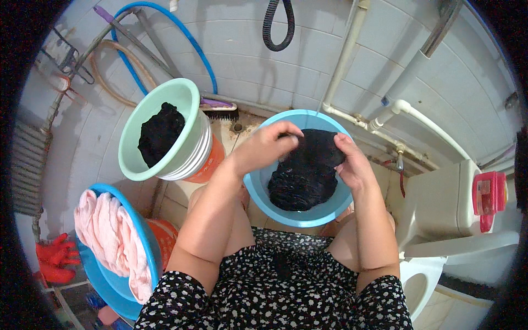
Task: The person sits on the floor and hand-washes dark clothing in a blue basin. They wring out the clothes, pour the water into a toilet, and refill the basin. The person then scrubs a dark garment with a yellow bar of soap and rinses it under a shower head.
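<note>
Cloth [302, 187] is pinched in our right hand [356, 165], basin [261, 195] below; we're seemingly working its edge, next needing steady tension. Whether our left hand [264, 146] grips, we can't tell.

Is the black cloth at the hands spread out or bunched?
Partly each: the black cloth is smooth where the right hand pinches its edge, but crumpled below in the light-blue basin.
</note>
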